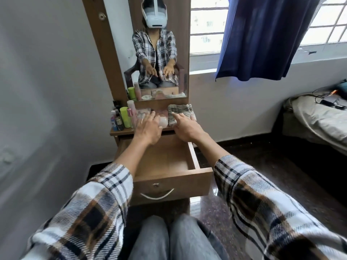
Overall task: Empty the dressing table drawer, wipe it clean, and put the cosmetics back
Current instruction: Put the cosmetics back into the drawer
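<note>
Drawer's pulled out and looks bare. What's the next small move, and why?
Probably close the right hand on the folded checked cloth its fingertips already reach, then wipe the drawer. The drawer shows no items, and the cosmetics stand on the tabletop, so wiping seems next.

The person wears a loose plaid flannel shirt in white, brown and black, crossed by thin dark lines; the left sleeve point(80, 212) and the right sleeve point(272, 209) are both pushed up to mid-forearm, their cuffs wide and soft; the forearms are bare below them, as are the left hand point(148, 128) and the right hand point(185, 128); no rings, watch or bracelets are visible; faded blue-grey jeans point(176, 239) cover both knees; the mirror's reflection shows the shirt open over a dark top, and a white headset point(154, 13) on the head.
</note>
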Action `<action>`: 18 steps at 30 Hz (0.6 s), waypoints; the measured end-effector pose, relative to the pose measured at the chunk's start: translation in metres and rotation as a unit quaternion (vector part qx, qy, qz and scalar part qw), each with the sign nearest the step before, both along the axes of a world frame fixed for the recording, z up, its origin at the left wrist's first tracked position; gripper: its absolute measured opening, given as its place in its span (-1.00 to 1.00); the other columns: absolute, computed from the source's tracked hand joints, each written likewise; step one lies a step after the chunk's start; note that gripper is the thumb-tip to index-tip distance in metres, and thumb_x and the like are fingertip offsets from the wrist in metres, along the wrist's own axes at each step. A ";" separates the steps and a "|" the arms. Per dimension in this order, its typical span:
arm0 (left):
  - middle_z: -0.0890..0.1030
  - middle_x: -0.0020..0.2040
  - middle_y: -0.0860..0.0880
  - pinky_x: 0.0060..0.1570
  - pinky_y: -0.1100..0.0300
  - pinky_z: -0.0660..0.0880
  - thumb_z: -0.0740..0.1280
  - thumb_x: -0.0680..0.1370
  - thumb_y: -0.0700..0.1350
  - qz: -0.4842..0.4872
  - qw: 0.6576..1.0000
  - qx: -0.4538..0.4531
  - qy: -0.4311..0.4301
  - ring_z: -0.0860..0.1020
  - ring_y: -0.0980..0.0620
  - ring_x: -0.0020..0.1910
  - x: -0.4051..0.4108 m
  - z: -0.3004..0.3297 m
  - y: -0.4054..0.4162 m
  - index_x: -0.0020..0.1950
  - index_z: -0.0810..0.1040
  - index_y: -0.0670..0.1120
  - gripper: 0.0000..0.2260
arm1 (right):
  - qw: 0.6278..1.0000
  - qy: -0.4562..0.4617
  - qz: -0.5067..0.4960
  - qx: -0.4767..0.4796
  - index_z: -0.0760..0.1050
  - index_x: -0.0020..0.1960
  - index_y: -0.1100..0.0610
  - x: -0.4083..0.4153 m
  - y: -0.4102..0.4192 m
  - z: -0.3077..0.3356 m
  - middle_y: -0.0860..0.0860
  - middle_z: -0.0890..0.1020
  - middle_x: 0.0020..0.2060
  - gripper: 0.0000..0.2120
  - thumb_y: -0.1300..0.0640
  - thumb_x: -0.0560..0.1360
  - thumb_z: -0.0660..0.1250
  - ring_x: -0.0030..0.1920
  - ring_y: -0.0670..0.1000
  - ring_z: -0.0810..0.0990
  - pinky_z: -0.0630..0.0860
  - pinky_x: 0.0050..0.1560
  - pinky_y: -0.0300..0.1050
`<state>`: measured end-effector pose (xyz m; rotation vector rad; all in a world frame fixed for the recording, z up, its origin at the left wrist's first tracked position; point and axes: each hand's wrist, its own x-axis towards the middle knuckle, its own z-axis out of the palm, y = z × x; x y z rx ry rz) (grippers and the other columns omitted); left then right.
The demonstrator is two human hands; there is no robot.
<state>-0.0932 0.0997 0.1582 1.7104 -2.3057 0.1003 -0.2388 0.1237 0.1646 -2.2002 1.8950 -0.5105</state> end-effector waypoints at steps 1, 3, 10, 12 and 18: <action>0.11 0.52 -0.12 0.47 -0.02 -0.06 0.12 0.60 -0.04 0.005 1.000 -0.011 -0.002 0.04 -0.08 0.50 0.007 0.008 0.006 0.48 0.15 -0.13 -0.53 | 1.000 0.004 0.004 -0.015 0.04 0.53 0.10 0.004 0.006 0.008 0.07 0.22 0.48 -0.48 0.15 0.60 0.08 0.50 0.07 0.14 -0.10 0.52 0.07; 0.10 0.52 -0.12 0.47 -0.05 -0.04 0.11 0.60 -0.04 0.013 1.000 -0.028 0.003 0.02 -0.09 0.51 0.018 0.023 0.015 0.48 0.15 -0.13 -0.54 | 0.999 0.005 0.012 -0.041 0.05 0.53 0.10 0.010 0.015 0.024 0.07 0.21 0.48 -0.47 0.16 0.60 0.10 0.51 0.08 0.11 -0.12 0.52 0.06; 0.06 0.53 -0.07 0.44 -0.05 -0.12 0.11 0.60 -0.04 0.016 0.982 -0.177 0.060 -0.02 -0.04 0.51 0.038 0.066 0.047 0.50 0.11 -0.09 -0.52 | 0.985 0.016 0.019 -0.168 0.00 0.54 0.10 0.025 0.041 0.062 0.00 0.09 0.53 -0.45 0.15 0.60 0.10 0.54 0.03 -0.07 -0.17 0.52 0.04; 0.07 0.53 -0.07 0.44 -0.06 -0.10 0.13 0.59 -0.05 0.015 0.969 -0.236 0.072 -0.01 -0.05 0.51 0.045 0.067 0.056 0.50 0.09 -0.08 -0.50 | 0.973 0.030 0.017 -0.229 -0.01 0.54 0.09 0.026 0.046 0.060 0.00 0.06 0.54 -0.44 0.15 0.60 0.10 0.54 0.05 -0.10 -0.20 0.51 0.02; 0.02 0.54 -0.03 0.44 -0.02 -0.12 0.20 0.57 -0.04 0.021 0.962 -0.257 0.087 -0.03 -0.03 0.51 0.061 0.042 0.063 0.52 -0.04 -0.03 -0.40 | 0.951 0.036 0.007 -0.307 -0.03 0.54 0.07 0.031 0.046 0.031 0.04 0.01 0.54 -0.37 0.27 0.55 0.14 0.54 0.09 -0.13 -0.19 0.51 -0.01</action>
